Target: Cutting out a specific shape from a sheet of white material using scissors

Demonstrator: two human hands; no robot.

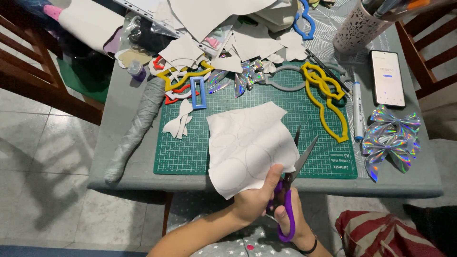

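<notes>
My left hand (251, 200) pinches the near edge of a white sheet (243, 143) with faint curved outlines drawn on it, thumb on top. The sheet hangs over the front of a green cutting mat (185, 147). My right hand (299, 221) grips purple-handled scissors (303, 156), fingers through the loops. The blades stand apart at the sheet's right edge, pointing away from me. Both hands are at the table's near edge, close together.
On the grey table (119, 104) lie a yellow bow template (328, 107), a grey template (285, 85), a blue frame (198, 93), white cut pieces (178, 123), holographic bows (390, 143), a marker (358, 112), a phone (387, 78), a grey roll (135, 128) and a pen cup (354, 28). Paper scraps are piled at the back.
</notes>
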